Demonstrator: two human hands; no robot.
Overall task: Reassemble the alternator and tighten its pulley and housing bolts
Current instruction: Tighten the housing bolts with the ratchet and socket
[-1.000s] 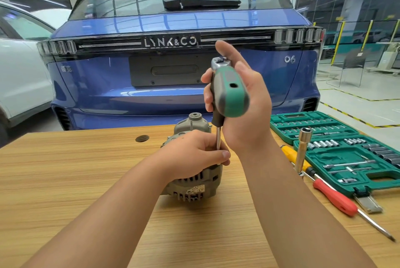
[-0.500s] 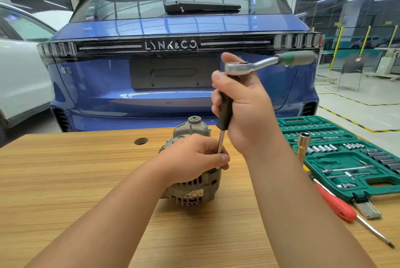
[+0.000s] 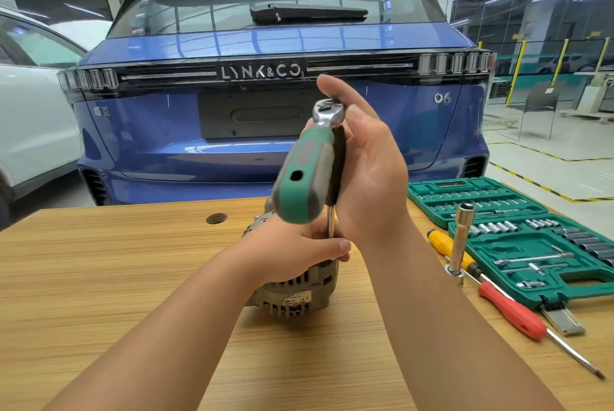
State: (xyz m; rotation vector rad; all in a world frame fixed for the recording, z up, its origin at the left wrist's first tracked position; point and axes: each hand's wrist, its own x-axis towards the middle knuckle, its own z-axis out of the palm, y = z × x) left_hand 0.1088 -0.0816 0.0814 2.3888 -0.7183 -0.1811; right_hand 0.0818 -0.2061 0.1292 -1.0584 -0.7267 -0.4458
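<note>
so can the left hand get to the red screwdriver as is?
Probably not. The left hand grips the alternator, and the right hand with the ratchet stands between it and the red screwdriver.

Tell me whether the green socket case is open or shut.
Open. The green socket case lies flat on the table, rows of sockets and bits showing in its trays, beside the two screwdrivers.
</note>
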